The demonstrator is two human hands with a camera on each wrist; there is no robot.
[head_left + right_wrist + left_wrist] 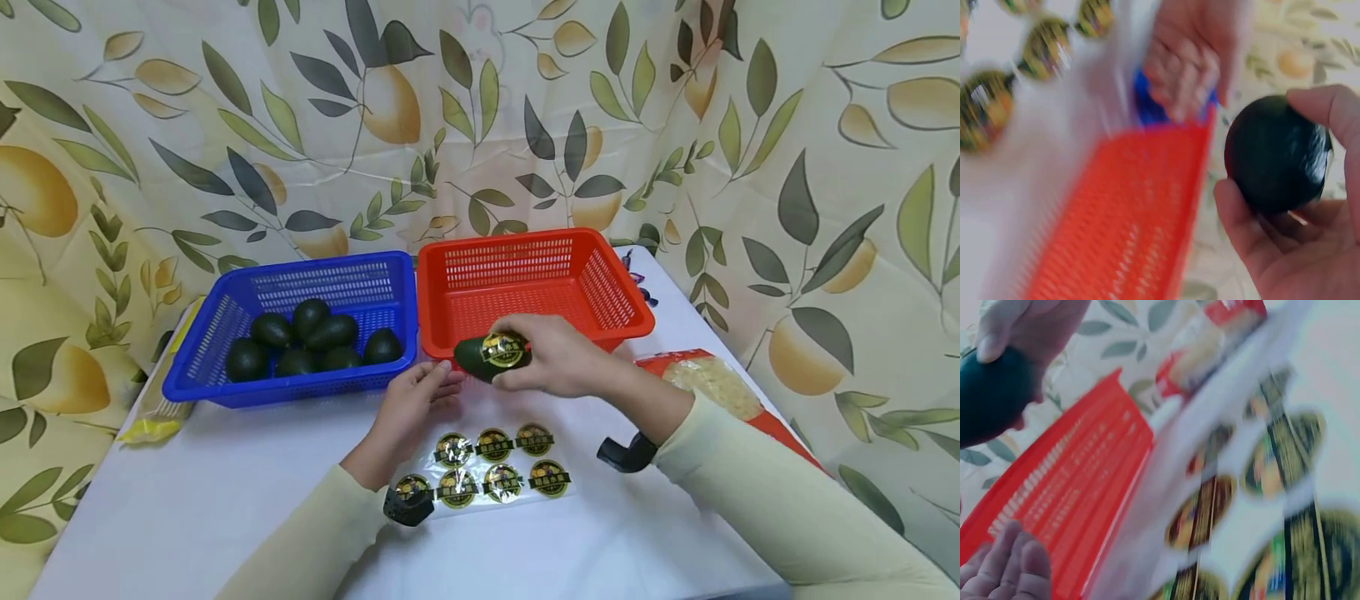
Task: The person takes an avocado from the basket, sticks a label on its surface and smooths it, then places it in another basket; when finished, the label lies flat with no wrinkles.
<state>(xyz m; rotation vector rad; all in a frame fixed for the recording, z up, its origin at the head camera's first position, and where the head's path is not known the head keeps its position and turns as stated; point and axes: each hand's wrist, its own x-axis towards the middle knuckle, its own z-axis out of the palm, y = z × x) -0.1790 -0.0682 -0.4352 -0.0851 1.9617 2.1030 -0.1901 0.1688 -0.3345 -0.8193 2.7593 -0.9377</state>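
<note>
The right hand [558,358] curls its fingers and thumb around a dark green avocado [491,357], gripping it just above the table [187,508], at the front rim of the red basket [525,292]. A round sticker [502,349] sits on the avocado's upper face. In the right wrist view the thumb and fingers [1238,212] wrap the fruit from both sides.

At nine o'clock of the avocado, the left hand [412,408] lies on the table with its fingers loosely extended and together, holding nothing; the fingertips come close to the avocado's end, and whether they touch it cannot be told.

At six o'clock of both hands lies a clear sheet [487,467] carrying seven more round stickers in two rows. A black wrist mount covers its near left corner.

At ten o'clock of the left hand stands the blue basket [225,392], side by side with the red one and touching it; it holds a heap of avocados [307,342]. The red basket looks empty where its floor shows.

At three o'clock of the right hand, near the table's edge, lies a red packet [712,383] with pale contents. A yellow packet [153,421] lies at the blue basket's left side.
</note>
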